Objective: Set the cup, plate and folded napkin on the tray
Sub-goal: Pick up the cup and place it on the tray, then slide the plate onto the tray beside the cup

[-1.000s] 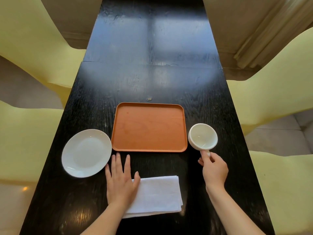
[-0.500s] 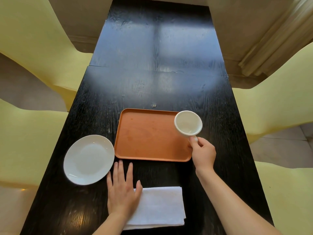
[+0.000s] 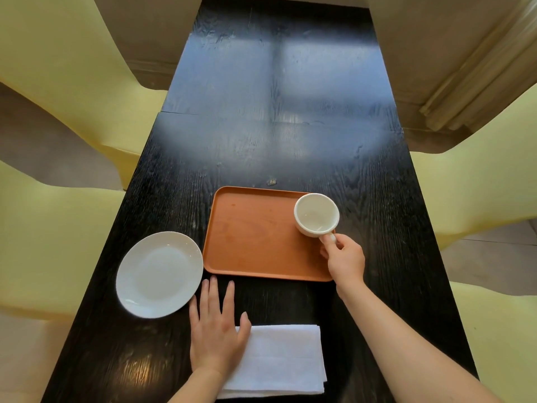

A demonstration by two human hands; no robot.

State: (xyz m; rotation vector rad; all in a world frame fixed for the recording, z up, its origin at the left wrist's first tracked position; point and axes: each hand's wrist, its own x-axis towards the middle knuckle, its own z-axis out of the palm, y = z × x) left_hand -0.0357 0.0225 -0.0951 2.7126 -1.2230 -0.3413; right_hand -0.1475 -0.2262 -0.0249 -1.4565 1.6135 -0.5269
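Observation:
An orange tray [image 3: 255,237] lies in the middle of the black table. A white cup [image 3: 316,215] is at the tray's far right corner, and my right hand [image 3: 344,257] pinches its handle; whether the cup rests on the tray or hovers just above it I cannot tell. A white plate [image 3: 159,274] sits on the table left of the tray. A folded white napkin [image 3: 282,360] lies near the front edge. My left hand [image 3: 216,330] rests flat, fingers apart, on the table and the napkin's left end.
The black wooden table [image 3: 276,135] is long and narrow, with a seam across its middle. Pale yellow chairs [image 3: 52,82] stand close along both long sides. A small speck [image 3: 271,181] lies just beyond the tray.
My right hand has carried the cup from the table right of the tray to over the tray's far right corner. My left hand has stayed on the napkin.

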